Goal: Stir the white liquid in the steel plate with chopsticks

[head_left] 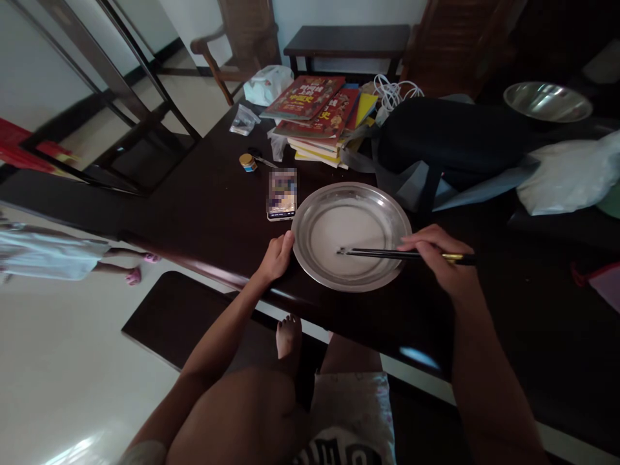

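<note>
A round metal basin (304, 258) sits on the dark table in front of me, holding a whitish, cloudy liquid or paste (349, 226). My left hand (278, 256) grips the basin's left rim, thumb on top of the edge and the fingers partly hidden. Closed around a pair of black chopsticks (382, 253) with a gold band is my right hand (443, 255), over the basin's right side. The chopsticks' tips dip into the whitish contents near the middle. A lit phone (282, 194) lies just beyond the basin's left edge.
Beyond the phone are a small gold-lidded jar (247, 162), scissors (264, 159) and stacked books (314, 123). A black bag (450, 135), white plastic bag (566, 174) and metal bowl (547, 103) stand at right. A bench (165, 310) is below; another person's legs (113, 260) show at left.
</note>
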Motion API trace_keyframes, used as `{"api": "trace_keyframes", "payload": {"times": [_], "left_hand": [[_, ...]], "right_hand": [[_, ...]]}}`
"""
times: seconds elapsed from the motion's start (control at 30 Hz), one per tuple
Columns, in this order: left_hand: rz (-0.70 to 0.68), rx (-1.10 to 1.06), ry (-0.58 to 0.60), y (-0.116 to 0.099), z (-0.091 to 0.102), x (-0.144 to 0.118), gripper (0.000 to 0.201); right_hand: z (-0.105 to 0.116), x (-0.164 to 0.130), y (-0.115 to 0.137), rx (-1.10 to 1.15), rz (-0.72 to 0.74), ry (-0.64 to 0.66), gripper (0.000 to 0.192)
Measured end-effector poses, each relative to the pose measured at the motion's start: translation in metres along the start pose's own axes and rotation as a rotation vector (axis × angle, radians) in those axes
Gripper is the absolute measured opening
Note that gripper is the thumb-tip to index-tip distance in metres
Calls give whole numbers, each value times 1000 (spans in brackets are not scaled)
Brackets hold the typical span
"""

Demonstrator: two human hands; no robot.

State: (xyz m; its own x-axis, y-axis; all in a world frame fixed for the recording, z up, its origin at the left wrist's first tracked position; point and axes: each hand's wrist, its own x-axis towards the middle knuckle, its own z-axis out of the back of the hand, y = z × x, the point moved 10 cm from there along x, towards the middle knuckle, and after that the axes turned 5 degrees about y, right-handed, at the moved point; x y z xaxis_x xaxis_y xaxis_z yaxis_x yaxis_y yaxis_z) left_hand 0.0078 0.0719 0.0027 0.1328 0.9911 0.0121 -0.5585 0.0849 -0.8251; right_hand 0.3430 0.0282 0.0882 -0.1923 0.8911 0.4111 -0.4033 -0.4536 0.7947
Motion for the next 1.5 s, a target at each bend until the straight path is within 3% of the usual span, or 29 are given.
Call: {"api": "trace_keyframes", "payload": {"times": [0.07, 0.23, 0.37, 0.53, 0.7, 0.87, 1.03, 1.17, 1.37, 1.5], "left_hand": [[-1, 0, -4, -1, 0, 0, 71], [-4, 3, 2, -1, 0, 0, 71], [-1, 7, 3, -2, 0, 0, 72], [35, 24, 0, 1, 0, 0, 71], [20, 30, -1, 2, -1, 1, 70], [3, 27, -8, 2, -1, 1, 69], [-5, 24, -3, 0, -1, 0, 71], [-20, 15, -3, 0, -2, 1, 70], [-15, -5, -7, 1, -2, 1, 70], [-4, 4, -10, 1, -1, 0, 68]], "right_hand": [[-3, 1, 3, -40, 20, 29, 18], [14, -3, -4, 20, -46, -139, 19], [-1, 1, 3, -31, 15, 9, 18], [14, -1, -1, 8, -2, -139, 20], [-4, 1, 6, -26, 46, 29, 18], [12, -3, -1, -5, -6, -112, 20], [-5, -1, 3, -28, 43, 32, 19], [8, -2, -2, -5, -13, -89, 19], [-6, 1, 7, -44, 64, 52, 19], [9, -2, 2, -9, 40, -61, 20]]}}
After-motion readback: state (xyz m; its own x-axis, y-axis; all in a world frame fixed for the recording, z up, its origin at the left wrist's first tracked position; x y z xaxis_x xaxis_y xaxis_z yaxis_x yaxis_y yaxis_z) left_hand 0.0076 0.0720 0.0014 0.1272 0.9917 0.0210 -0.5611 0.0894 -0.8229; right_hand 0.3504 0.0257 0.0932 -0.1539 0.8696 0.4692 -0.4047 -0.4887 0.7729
